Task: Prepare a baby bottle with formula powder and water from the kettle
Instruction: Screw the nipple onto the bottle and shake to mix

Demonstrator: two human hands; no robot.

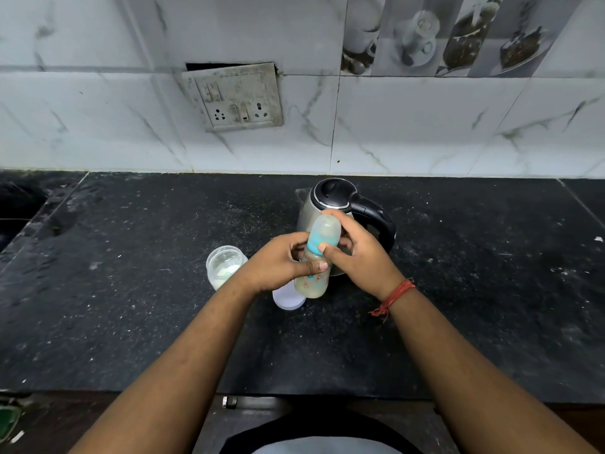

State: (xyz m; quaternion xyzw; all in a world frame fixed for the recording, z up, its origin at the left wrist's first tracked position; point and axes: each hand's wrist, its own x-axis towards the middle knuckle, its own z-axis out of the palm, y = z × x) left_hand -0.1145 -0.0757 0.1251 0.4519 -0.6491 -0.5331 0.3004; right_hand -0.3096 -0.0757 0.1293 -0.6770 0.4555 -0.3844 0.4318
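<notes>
A baby bottle [315, 279] with a blue collar and a clear cap is held above the black counter, milky liquid in its lower part. My left hand [278, 263] grips the bottle's body. My right hand [355, 247] curls round the cap and collar at the top. Behind them stands a steel kettle [309, 213] with a black lid and handle, lid down. An open clear jar [226, 265] with white formula powder inside sits to the left.
A white lid [288, 299] lies on the black stone counter [131, 306] just under the bottle. A socket plate [235, 98] is on the tiled wall. A sink edge [19, 204] shows at far left.
</notes>
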